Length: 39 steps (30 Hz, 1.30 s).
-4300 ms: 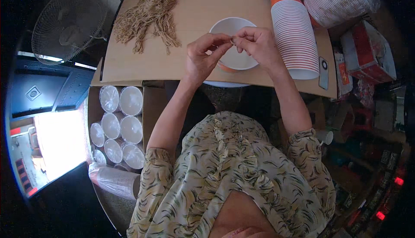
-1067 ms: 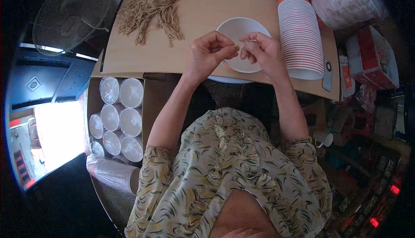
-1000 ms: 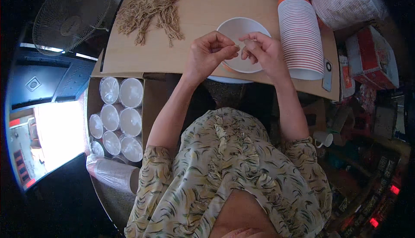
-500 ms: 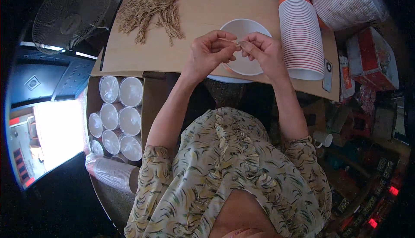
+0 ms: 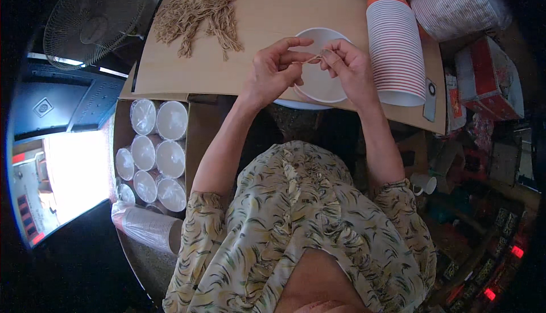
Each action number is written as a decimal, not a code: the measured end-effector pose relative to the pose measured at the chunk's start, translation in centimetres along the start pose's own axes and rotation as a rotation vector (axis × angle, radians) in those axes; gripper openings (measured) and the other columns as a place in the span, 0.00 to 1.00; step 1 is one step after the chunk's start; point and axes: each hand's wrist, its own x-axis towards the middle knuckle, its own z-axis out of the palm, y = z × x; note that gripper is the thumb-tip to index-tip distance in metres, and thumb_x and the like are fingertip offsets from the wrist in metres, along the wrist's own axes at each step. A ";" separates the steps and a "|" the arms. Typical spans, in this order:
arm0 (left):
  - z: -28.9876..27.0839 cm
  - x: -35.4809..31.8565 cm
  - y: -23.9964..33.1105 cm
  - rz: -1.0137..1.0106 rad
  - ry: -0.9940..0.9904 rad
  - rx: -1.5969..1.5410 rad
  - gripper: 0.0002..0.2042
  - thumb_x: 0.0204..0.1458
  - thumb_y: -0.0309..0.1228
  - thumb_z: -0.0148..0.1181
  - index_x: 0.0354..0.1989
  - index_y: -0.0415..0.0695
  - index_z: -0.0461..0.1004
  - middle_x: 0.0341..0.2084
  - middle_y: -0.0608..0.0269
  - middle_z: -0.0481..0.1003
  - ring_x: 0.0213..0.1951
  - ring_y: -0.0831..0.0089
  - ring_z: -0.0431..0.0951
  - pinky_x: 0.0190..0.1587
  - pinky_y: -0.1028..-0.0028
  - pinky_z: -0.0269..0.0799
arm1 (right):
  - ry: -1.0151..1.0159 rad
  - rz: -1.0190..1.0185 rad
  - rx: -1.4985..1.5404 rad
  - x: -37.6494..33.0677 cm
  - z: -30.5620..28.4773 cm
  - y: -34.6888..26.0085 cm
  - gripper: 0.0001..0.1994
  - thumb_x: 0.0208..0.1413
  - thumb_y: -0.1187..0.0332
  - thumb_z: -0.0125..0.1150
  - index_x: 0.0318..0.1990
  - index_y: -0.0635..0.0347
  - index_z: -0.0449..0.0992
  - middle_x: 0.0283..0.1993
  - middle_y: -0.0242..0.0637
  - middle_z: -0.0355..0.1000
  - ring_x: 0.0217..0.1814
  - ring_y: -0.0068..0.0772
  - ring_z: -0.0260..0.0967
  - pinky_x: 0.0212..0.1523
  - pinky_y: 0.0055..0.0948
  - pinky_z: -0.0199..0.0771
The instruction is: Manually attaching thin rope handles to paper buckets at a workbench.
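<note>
A tan table (image 5: 273, 11) bears cords (image 5: 199, 8), a tub (image 5: 322, 87), stacked cups (image 5: 396, 51), a phone (image 5: 430, 102).

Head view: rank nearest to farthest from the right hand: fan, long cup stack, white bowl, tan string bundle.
1. White bowl: partly behind the right hand in view.
2. Long cup stack: just right.
3. Tan string bundle: left.
4. Fan: far left.

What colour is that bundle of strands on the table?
The bundle of strands is tan, showing best in the head view, toward the upper left.
</note>
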 end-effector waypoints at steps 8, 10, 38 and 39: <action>0.2 1.4 -1.8 0.185 0.075 0.210 0.13 0.53 0.24 0.63 0.48 0.38 0.78 0.34 0.65 0.82 0.23 0.88 0.69 0.27 0.83 0.68 | 0.008 -0.069 -0.025 0.5 -0.2 -1.4 0.06 0.61 0.71 0.58 0.39 0.66 0.74 0.27 0.27 0.72 0.27 0.15 0.65 0.28 0.17 0.65; 0.5 1.4 -1.7 0.244 0.097 0.242 0.11 0.52 0.27 0.67 0.44 0.38 0.80 0.32 0.66 0.82 0.23 0.88 0.69 0.26 0.83 0.67 | -0.067 -0.111 -0.227 0.5 -0.7 -2.3 0.07 0.58 0.70 0.62 0.38 0.65 0.75 0.26 0.29 0.72 0.28 0.14 0.66 0.28 0.19 0.67; 0.5 0.7 -4.0 0.007 0.247 0.606 0.17 0.52 0.23 0.58 0.51 0.42 0.77 0.43 0.49 0.79 0.35 0.70 0.80 0.42 0.72 0.76 | -0.072 -0.281 0.058 0.2 -0.9 -7.2 0.07 0.56 0.72 0.60 0.40 0.65 0.77 0.31 0.28 0.73 0.35 0.17 0.69 0.39 0.23 0.72; -0.3 0.8 -5.8 0.013 0.260 0.611 0.17 0.52 0.23 0.58 0.51 0.42 0.77 0.43 0.49 0.79 0.35 0.70 0.80 0.42 0.72 0.76 | -0.237 -0.339 -0.075 0.7 0.3 -7.4 0.09 0.56 0.73 0.59 0.43 0.65 0.77 0.33 0.30 0.73 0.36 0.21 0.71 0.40 0.25 0.73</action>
